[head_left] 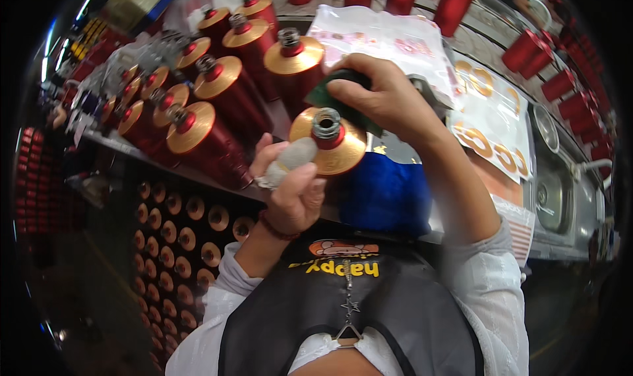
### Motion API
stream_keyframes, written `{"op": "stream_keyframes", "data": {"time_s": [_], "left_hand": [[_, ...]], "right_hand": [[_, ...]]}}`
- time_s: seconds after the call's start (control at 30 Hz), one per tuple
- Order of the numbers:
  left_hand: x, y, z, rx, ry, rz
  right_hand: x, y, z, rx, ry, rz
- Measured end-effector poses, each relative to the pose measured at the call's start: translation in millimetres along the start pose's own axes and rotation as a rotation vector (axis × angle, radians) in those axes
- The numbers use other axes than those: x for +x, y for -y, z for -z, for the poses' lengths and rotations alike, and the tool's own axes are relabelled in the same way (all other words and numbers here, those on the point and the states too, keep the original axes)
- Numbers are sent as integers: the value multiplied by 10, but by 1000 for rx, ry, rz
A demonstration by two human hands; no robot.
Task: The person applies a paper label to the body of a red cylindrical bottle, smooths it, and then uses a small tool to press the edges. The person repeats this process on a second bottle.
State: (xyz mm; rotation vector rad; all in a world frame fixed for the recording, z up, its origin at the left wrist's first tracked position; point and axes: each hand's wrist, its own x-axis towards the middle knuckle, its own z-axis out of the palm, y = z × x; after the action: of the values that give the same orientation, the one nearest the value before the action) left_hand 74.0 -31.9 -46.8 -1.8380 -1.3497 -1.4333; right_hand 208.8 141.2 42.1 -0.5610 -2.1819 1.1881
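Observation:
A red bottle with a gold shoulder (339, 159) and a bare glass neck stands in front of me, a little tilted. My left hand (295, 194) is at its left side, closed round a pale, cloth-like wad (297, 153) that lies against the gold shoulder. Whether the fingers also grip the bottle is hidden. Just behind the neck, my right hand (379, 92) is closed on a flat dark green scraper (323, 95), which passes close to the bottle. Part of the scraper is covered by the hand.
Several more red bottles (241, 92) with gold shoulders crowd the table at left. Sheets with gold shapes (484, 122) lie at right, before a steel sink (554, 201). A blue container (386, 194) sits near my apron. Red bottles line the conveyor (484, 36) behind. Crated bottles (188, 237) stand lower left.

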Motion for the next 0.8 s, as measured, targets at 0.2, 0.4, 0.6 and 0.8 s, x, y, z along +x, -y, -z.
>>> {"op": "stream_keyframes", "data": {"time_s": [0.2, 0.4, 0.6, 0.8], "left_hand": [[173, -255, -10, 160, 57, -136], [54, -203, 69, 117, -28, 10], [240, -11, 169, -2, 60, 127], [158, 141, -39, -701, 123, 579]], "right_hand": [[-16, 54, -24, 92, 51, -108], [-23, 143, -30, 22, 39, -102], [29, 85, -39, 19, 64, -80], [195, 85, -3, -34, 151, 116]]}}
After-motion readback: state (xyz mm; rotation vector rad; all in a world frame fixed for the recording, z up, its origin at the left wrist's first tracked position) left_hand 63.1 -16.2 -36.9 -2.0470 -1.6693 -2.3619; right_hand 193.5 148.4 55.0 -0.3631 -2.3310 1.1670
